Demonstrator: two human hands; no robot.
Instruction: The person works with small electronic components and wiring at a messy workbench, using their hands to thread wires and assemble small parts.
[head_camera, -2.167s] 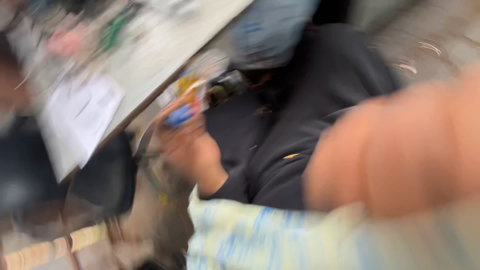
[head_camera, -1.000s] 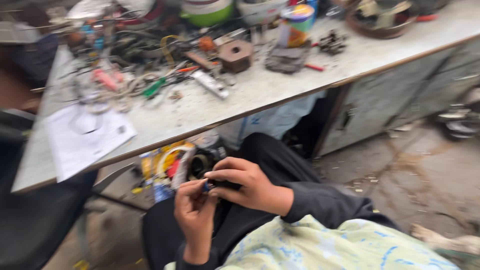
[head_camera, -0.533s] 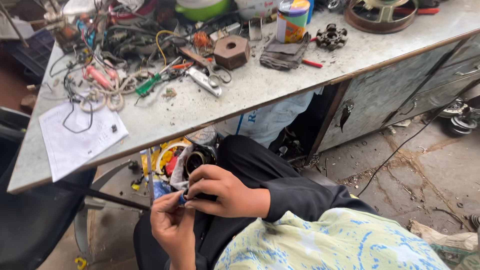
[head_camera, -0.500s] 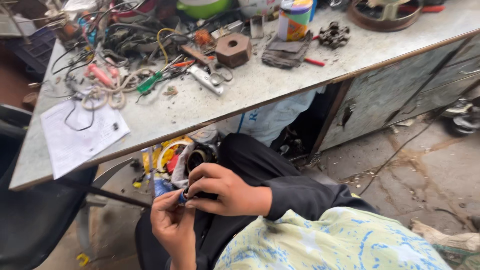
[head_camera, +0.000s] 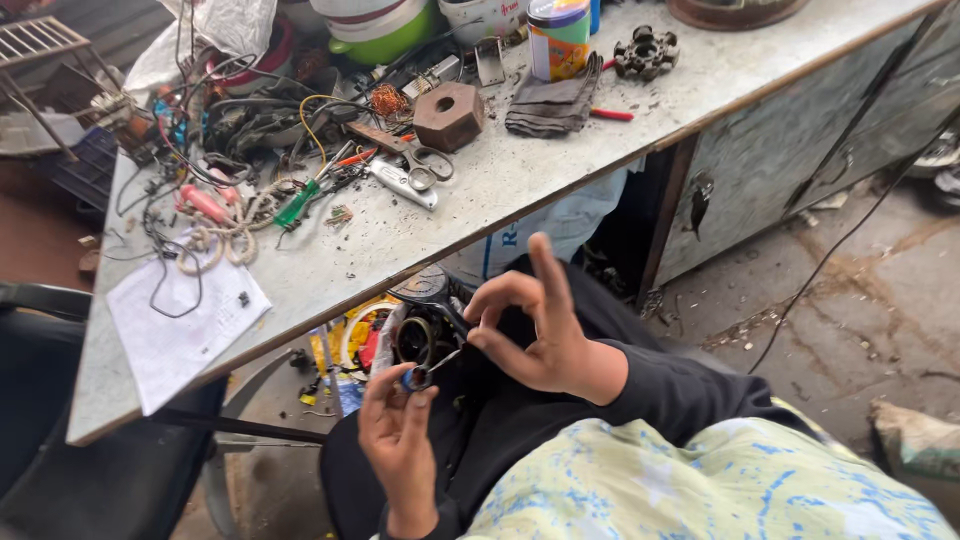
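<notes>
Both hands (head_camera: 470, 385) pinch a small part (head_camera: 413, 378), hard to identify

hands 2 (head_camera: 400, 440) | scissors 1 (head_camera: 425, 168) | paper sheets 1 (head_camera: 180, 325) | tins 1 (head_camera: 558, 38) | green screwdrivers 1 (head_camera: 297, 205)

The left hand (head_camera: 400, 440) lies low, palm up, fingertips pinched together. Just above it, the right hand (head_camera: 535, 335) pinches thumb to forefinger, other fingers raised.
</notes>
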